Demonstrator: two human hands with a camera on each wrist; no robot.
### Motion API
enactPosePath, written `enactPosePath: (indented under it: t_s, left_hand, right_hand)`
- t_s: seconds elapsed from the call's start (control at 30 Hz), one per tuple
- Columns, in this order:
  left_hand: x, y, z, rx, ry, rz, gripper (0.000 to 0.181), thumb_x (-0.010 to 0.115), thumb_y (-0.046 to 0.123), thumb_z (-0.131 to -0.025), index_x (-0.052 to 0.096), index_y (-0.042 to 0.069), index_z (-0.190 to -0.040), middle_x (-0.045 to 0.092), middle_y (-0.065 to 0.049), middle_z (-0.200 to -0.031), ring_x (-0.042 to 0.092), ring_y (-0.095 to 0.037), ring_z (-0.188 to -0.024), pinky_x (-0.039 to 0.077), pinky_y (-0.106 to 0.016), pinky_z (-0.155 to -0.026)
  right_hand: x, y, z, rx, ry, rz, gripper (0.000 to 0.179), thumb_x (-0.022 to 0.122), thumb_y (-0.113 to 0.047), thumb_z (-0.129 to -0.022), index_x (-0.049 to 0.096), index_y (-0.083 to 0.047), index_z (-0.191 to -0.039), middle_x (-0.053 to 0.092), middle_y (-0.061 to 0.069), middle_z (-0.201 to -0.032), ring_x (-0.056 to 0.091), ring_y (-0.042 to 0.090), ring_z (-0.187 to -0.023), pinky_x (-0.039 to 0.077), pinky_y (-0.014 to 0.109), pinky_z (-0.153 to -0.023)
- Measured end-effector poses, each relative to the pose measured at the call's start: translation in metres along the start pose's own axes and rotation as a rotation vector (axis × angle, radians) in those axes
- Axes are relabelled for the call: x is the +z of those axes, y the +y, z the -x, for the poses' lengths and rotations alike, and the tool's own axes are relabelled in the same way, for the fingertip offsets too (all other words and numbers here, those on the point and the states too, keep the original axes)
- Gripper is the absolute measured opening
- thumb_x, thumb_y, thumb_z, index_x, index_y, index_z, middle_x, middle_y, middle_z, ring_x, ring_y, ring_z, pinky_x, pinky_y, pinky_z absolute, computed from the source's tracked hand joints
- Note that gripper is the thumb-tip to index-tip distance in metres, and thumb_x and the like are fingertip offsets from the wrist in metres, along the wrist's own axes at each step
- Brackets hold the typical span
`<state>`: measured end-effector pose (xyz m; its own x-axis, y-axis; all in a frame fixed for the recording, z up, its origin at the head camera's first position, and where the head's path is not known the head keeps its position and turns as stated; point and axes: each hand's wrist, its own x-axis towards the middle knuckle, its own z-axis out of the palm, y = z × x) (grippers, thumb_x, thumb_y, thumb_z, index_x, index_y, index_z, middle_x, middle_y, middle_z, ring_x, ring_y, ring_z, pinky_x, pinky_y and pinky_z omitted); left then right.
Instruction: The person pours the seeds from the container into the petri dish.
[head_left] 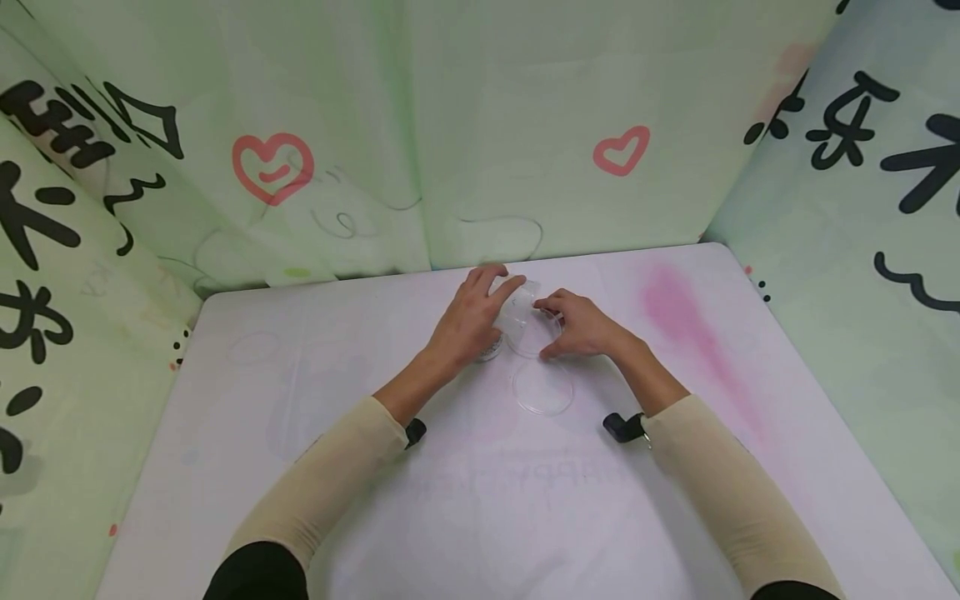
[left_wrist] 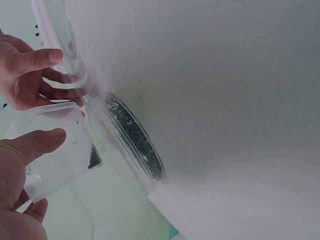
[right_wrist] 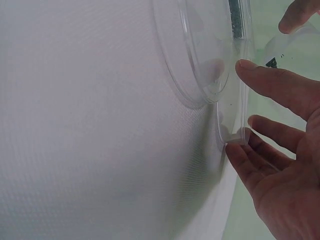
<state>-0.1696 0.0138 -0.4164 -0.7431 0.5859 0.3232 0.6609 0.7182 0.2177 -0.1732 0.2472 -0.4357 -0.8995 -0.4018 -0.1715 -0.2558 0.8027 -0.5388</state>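
Observation:
My left hand (head_left: 472, 315) grips a clear plastic cup (left_wrist: 65, 157), tilted on its side. A small heap of dark granules (left_wrist: 94, 158) lies in a corner of the cup. Close by the mouth of the cup is a clear round dish (head_left: 531, 340), which my right hand (head_left: 581, 325) holds by its edge, thumb on the near side and fingers on the far side. A second round dish (left_wrist: 134, 137), filled with dark granules, sits on the table beneath my left hand, mostly hidden by it in the head view.
A clear, round, shallow plastic piece (head_left: 543, 390) lies just in front of the held dish, overlapping it in the right wrist view. The white table (head_left: 480, 517) meets a pale green curtain (head_left: 510, 125) close behind my hands. More printed cloth hangs at both sides.

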Motion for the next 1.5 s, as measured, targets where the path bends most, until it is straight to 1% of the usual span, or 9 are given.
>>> enactPosePath:
  t_s: [0.1,0.3,0.4,0.6,0.77,1.13,1.37,1.5]
  left_hand:
    - [0.0004,0.0006,-0.0003,0.027,0.008,-0.009,0.078,0.087,0.000,-0.078,0.056,0.016,-0.148,0.050,-0.011,-0.147,0.043,-0.031,-0.141,0.041,-0.042,-0.119]
    - [0.0021,0.0017,-0.0007,0.078,0.038,-0.029,0.072,0.072,-0.012,-0.081,0.058,0.015,-0.146,0.052,-0.012,-0.146,0.046,-0.031,-0.140,0.044,-0.041,-0.116]
    - [0.0035,0.0019,-0.0008,0.098,0.057,-0.042,0.070,0.068,-0.014,-0.082,0.059,0.015,-0.145,0.053,-0.013,-0.145,0.047,-0.032,-0.140,0.045,-0.041,-0.114]
    - [0.0045,0.0026,-0.0006,0.125,0.083,-0.067,0.068,0.066,-0.015,-0.083,0.059,0.015,-0.144,0.053,-0.012,-0.144,0.048,-0.031,-0.139,0.048,-0.041,-0.110]
    - [0.0051,0.0028,-0.0005,0.150,0.089,-0.081,0.067,0.062,-0.016,-0.085,0.059,0.015,-0.144,0.053,-0.012,-0.144,0.049,-0.031,-0.137,0.049,-0.041,-0.108]
    - [0.0059,0.0038,0.0006,0.186,0.106,-0.091,0.061,0.059,-0.015,-0.088,0.060,0.015,-0.141,0.054,-0.010,-0.143,0.049,-0.029,-0.137,0.052,-0.040,-0.102]
    - [0.0063,0.0045,0.0006,0.203,0.102,-0.107,0.060,0.062,-0.014,-0.090,0.060,0.017,-0.142,0.054,-0.008,-0.144,0.048,-0.028,-0.138,0.052,-0.039,-0.102]
    - [0.0061,0.0049,0.0006,0.224,0.106,-0.123,0.058,0.063,-0.012,-0.091,0.060,0.016,-0.141,0.054,-0.008,-0.144,0.048,-0.028,-0.138,0.053,-0.039,-0.101]
  right_hand:
    - [0.0006,0.0008,-0.0006,0.001,0.001,-0.004,0.083,0.092,-0.021,-0.075,0.055,0.002,-0.146,0.057,0.021,-0.134,0.058,0.034,-0.116,0.051,0.049,-0.099]
    - [0.0013,0.0018,-0.0012,-0.021,0.021,0.002,0.078,0.091,-0.021,-0.074,0.058,0.006,-0.139,0.059,0.022,-0.132,0.060,0.036,-0.117,0.051,0.050,-0.100]
    - [0.0012,0.0020,-0.0012,-0.026,0.030,0.008,0.075,0.092,-0.021,-0.073,0.060,0.007,-0.135,0.059,0.021,-0.132,0.060,0.036,-0.117,0.051,0.050,-0.101]
    - [0.0015,0.0010,-0.0015,-0.021,0.031,0.015,0.070,0.093,-0.023,-0.073,0.063,0.007,-0.129,0.059,0.021,-0.130,0.061,0.036,-0.115,0.051,0.050,-0.100]
    - [0.0018,0.0009,-0.0015,-0.019,0.031,0.007,0.069,0.093,-0.023,-0.072,0.063,0.007,-0.126,0.059,0.021,-0.129,0.061,0.036,-0.114,0.052,0.049,-0.100]
    - [0.0029,0.0028,-0.0029,-0.028,0.043,0.010,0.072,0.093,-0.024,-0.072,0.063,0.004,-0.131,0.060,0.020,-0.127,0.062,0.036,-0.113,0.052,0.049,-0.097]
    - [0.0021,0.0021,-0.0006,-0.022,0.051,0.015,0.073,0.094,-0.024,-0.071,0.064,0.003,-0.131,0.061,0.019,-0.124,0.063,0.035,-0.111,0.053,0.048,-0.096]
    - [0.0023,0.0022,0.0005,-0.007,0.047,0.005,0.072,0.094,-0.024,-0.072,0.064,0.003,-0.130,0.061,0.019,-0.124,0.063,0.036,-0.112,0.054,0.049,-0.096]
